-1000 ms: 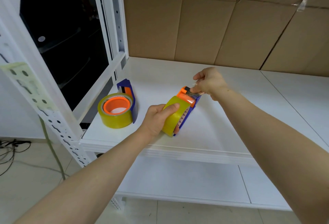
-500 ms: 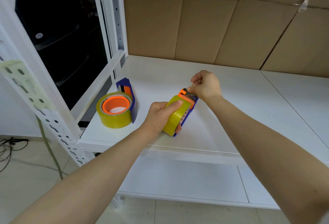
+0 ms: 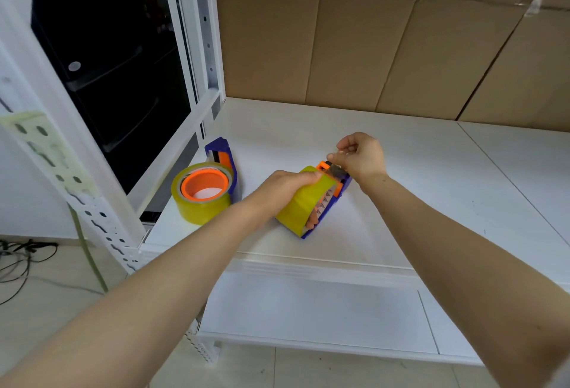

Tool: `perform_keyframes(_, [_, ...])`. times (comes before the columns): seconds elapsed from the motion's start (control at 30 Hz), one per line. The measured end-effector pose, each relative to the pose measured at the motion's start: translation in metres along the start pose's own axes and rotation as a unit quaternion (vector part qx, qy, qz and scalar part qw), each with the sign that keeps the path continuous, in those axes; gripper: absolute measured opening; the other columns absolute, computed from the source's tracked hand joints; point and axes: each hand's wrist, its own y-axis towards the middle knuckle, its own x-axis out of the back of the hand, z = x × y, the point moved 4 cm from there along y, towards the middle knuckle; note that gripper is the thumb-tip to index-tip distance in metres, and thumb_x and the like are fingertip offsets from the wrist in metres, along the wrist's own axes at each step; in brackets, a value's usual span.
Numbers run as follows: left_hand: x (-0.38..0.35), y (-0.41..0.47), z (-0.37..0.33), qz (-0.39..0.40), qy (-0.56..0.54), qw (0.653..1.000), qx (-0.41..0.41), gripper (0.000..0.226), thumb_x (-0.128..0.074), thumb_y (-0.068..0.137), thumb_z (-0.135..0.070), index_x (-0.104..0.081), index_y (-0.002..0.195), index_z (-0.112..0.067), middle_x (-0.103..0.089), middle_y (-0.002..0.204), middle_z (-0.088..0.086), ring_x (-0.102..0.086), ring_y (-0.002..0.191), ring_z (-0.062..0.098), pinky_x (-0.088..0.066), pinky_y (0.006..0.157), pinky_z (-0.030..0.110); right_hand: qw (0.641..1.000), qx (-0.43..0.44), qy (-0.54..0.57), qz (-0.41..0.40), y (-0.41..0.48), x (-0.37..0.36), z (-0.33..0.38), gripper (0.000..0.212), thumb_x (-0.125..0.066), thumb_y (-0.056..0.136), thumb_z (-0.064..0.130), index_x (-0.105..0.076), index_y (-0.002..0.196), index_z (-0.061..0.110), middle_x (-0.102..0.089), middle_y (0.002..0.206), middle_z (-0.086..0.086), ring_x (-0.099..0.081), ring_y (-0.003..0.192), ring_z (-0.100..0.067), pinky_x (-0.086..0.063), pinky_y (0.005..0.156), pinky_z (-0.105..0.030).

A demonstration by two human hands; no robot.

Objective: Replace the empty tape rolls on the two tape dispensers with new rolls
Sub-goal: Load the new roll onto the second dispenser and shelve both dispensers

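Firmly, left fingers (image 3: 308, 176) wrap the tape roll (image 3: 303, 202).

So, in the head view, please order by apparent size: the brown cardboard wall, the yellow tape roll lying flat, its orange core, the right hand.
1. Brown cardboard wall.
2. Yellow tape roll lying flat and right hand: they look alike, unranked.
3. Orange core of that roll.

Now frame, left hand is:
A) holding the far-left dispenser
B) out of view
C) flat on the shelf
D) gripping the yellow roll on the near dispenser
D: the left hand curls round the yellow roll mounted on the blue dispenser; the right hand pinches the tape end.
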Motion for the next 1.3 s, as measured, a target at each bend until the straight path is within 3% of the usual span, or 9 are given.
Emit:
perform_keyframes(0.1, [0.008, 0.009, -0.010, 0.001, 0.133, 0.990, 0.051, 0.025, -0.059, 0.087, -0.041, -0.060, 0.094, -0.018, -0.066, 0.098, 0.007, -0.062, 0.077, 0.015, -0.051, 0.079, 0.031, 0.991, -0.086, 0.099, 0.018, -0.001, 0.006, -0.010, 0.024, -0.077, 0.074, 0.013, -0.056, 0.087, 0.012, -0.054, 0.074, 0.001, -0.051, 0.062, -0.014, -0.048, 0.063, -0.026])
perform_keyframes(0.17, [0.012, 0.016, -0.021, -0.006, 0.170, 0.984, 0.058, 0.056, -0.064, 0.082, -0.038, -0.044, 0.131, -0.021, -0.055, 0.116, 0.005, -0.059, 0.090, 0.017, -0.050, 0.079, 0.033, 0.972, -0.142, 0.185, 0.029, -0.003, 0.008, -0.017, 0.033, -0.074, 0.074, 0.007, -0.056, 0.102, 0.008, -0.057, 0.078, -0.003, -0.050, 0.059, -0.015, -0.050, 0.065, -0.026])
perform_keyframes(0.23, [0.011, 0.024, -0.036, 0.000, 0.240, 0.971, 0.019, 0.069, -0.064, 0.079, -0.031, -0.034, 0.140, -0.035, -0.046, 0.130, 0.004, -0.054, 0.108, 0.020, -0.047, 0.083, 0.029, 0.958, -0.166, 0.229, 0.034, -0.006, 0.009, -0.022, 0.037, -0.071, 0.074, -0.002, -0.055, 0.107, 0.006, -0.059, 0.079, -0.006, -0.053, 0.064, -0.017, -0.053, 0.069, -0.027])
perform_keyframes(0.33, [-0.004, 0.029, -0.059, 0.009, 0.381, 0.922, -0.066, 0.028, -0.054, 0.088, -0.019, -0.066, 0.113, -0.015, -0.055, 0.116, 0.004, -0.051, 0.104, 0.017, -0.043, 0.083, 0.028, 0.954, -0.175, 0.240, 0.025, -0.007, 0.007, -0.026, 0.036, -0.070, 0.074, -0.005, -0.055, 0.106, 0.005, -0.059, 0.078, -0.007, -0.057, 0.066, -0.018, -0.052, 0.066, -0.026])
perform_keyframes(0.47, [-0.023, 0.042, -0.058, 0.005, 0.527, 0.846, -0.082, 0.035, -0.047, 0.091, -0.034, -0.072, 0.100, -0.011, -0.067, 0.106, 0.010, -0.060, 0.098, 0.026, -0.049, 0.084, 0.036, 0.950, -0.190, 0.248, 0.011, -0.009, 0.011, -0.036, 0.041, -0.072, 0.073, -0.004, -0.057, 0.110, 0.003, -0.059, 0.079, -0.007, -0.058, 0.072, -0.020, -0.051, 0.064, -0.025])
perform_keyframes(0.6, [-0.029, 0.047, -0.053, -0.005, 0.568, 0.814, -0.116, 0.040, -0.045, 0.089, -0.039, -0.064, 0.067, -0.011, -0.061, 0.083, 0.014, -0.059, 0.082, 0.030, -0.047, 0.068, 0.039, 0.937, -0.210, 0.277, 0.019, -0.012, 0.016, -0.046, 0.041, -0.071, 0.073, -0.005, -0.056, 0.110, 0.002, -0.060, 0.094, -0.015, -0.059, 0.071, -0.018, -0.052, 0.064, -0.024])
perform_keyframes(0.93, [-0.035, 0.051, -0.052, 0.022, 0.590, 0.802, -0.096, 0.048, -0.040, 0.091, -0.041, -0.067, 0.087, -0.001, -0.057, 0.104, 0.022, -0.058, 0.094, 0.034, -0.048, 0.082, 0.048, 0.932, -0.253, 0.255, 0.053, -0.015, 0.023, -0.059, 0.037, -0.072, 0.072, -0.009, -0.055, 0.101, 0.007, -0.056, 0.076, -0.007, -0.058, 0.062, -0.016, -0.052, 0.044, -0.017])
perform_keyframes(1.17, [-0.038, 0.055, -0.050, 0.054, 0.603, 0.795, -0.036, 0.044, -0.044, 0.089, -0.049, -0.064, 0.072, -0.014, -0.059, 0.078, 0.006, -0.056, 0.074, 0.023, -0.043, 0.063, 0.032, 0.957, -0.204, 0.203, 0.023, -0.014, 0.019, -0.062, 0.034, -0.072, 0.073, -0.004, -0.056, 0.099, 0.012, -0.054, 0.077, -0.002, -0.060, 0.081, -0.023, -0.057, 0.081, -0.035])
perform_keyframes(1.3, [-0.041, 0.059, -0.050, 0.048, 0.631, 0.774, -0.013, 0.042, -0.043, 0.087, -0.050, -0.055, 0.063, -0.017, -0.052, 0.067, 0.003, -0.048, 0.064, 0.021, -0.036, 0.057, 0.028, 0.969, -0.153, 0.196, -0.003, -0.017, 0.017, -0.065, 0.031, -0.071, 0.075, 0.000, -0.055, 0.098, 0.014, -0.054, 0.077, 0.001, -0.059, 0.082, -0.022, -0.057, 0.081, -0.039])
